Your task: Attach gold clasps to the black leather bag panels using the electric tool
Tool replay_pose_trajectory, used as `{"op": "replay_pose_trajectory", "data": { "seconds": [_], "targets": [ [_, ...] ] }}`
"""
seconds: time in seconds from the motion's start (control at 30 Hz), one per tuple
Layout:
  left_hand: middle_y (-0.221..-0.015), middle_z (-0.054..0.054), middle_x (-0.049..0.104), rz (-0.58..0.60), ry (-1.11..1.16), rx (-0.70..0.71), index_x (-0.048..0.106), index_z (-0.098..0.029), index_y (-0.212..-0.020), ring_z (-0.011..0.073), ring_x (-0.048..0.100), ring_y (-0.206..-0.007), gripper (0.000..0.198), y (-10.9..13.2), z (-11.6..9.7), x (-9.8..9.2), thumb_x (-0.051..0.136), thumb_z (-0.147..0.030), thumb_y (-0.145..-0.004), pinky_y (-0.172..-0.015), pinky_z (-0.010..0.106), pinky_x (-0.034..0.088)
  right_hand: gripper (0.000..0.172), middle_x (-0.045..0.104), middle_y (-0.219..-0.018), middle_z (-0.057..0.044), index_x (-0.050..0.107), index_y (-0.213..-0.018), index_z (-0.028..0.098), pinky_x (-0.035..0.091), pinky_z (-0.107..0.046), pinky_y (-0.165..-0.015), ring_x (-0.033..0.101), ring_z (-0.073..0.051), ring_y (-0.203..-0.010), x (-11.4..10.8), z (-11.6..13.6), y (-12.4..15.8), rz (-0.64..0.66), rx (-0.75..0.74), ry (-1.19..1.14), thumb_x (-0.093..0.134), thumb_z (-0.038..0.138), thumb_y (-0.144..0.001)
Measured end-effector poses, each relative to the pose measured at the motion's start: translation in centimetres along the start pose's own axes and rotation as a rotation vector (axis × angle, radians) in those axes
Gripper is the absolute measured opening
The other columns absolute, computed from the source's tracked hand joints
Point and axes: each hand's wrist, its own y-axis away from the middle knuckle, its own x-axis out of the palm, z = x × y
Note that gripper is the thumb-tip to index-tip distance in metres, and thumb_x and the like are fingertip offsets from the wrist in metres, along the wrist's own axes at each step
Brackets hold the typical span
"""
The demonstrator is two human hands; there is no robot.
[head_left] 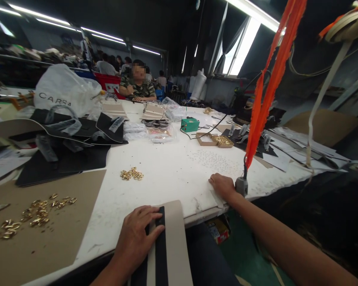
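Head view: beige panel [177,248] points lengthwise forward, left grip [139,233] spread on strip [161,254], right grip [223,186] unclear

Panel [178,240], smooth, matt, leather-like; links [134,173], glossy gold-toned metal; bag [64,87], crinkled translucent plastic; orange ribbon [273,76], frayed cloth

Workshop interior, shown by a long white worktable [164,165] bearing loose gold-coloured metal fittings [133,174], flat dark sheet pieces [68,169] and a green corded box [190,124]. Tube lights [146,50] run overhead; several people [106,67], seemingly seated, occupy the dim background behind a person in camouflage-patterned clothing [139,91].
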Motion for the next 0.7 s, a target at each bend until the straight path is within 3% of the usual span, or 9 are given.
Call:
{"op": "replay_pose_trajectory", "data": {
  "seconds": [0.3,0.5,0.6,0.7],
  "targets": [
    [-0.124,-0.001,0.077,0.026,0.054,-0.061,0.078,-0.032,-0.104,0.0315,0.063,-0.124,0.029,0.2,-1.5,-0.6,0.087,-0.024,-0.078,-0.105,0.056,0.047,0.029,0.070,-0.107,-0.014,0.067,-0.103,0.015,0.045,-0.033,-0.078,0.070,-0.027,-0.100,0.6,-0.3,0.7,-0.024,-0.064,0.030,0.041,0.027,-0.109],
    [-0.122,-0.003,0.078,0.023,0.087,-0.093,0.079,-0.031,-0.103,0.0298,0.062,-0.122,0.031,0.5,-2.1,-0.7,0.089,-0.023,-0.075,-0.106,0.054,0.045,0.027,0.073,-0.107,-0.014,0.070,-0.099,0.018,0.045,-0.034,-0.079,0.068,-0.027,-0.098,0.1,0.0,1.4,-0.070,-0.103,-0.083,0.045,0.026,-0.105],
    [-0.122,-0.004,0.078,0.013,0.099,-0.100,0.079,-0.031,-0.103,0.0288,0.062,-0.123,0.032,0.7,-2.1,-0.6,0.090,-0.023,-0.074,-0.106,0.052,0.044,0.026,0.076,-0.108,-0.009,0.072,-0.106,0.020,0.048,-0.031,-0.083,0.070,-0.023,-0.097,-0.9,2.4,2.7,-0.081,-0.149,-0.200,0.048,0.032,-0.104],
    [-0.122,-0.005,0.078,0.009,0.095,-0.097,0.078,-0.032,-0.102,0.0282,0.062,-0.122,0.031,0.8,-2.1,-0.5,0.090,-0.024,-0.074,-0.105,0.051,0.044,0.029,0.076,-0.088,-0.002,0.073,-0.103,0.022,0.050,-0.028,-0.078,0.071,-0.019,-0.081,-2.1,7.4,5.2,0.004,-0.200,-0.587,0.052,0.042,-0.103]
  ]
}}
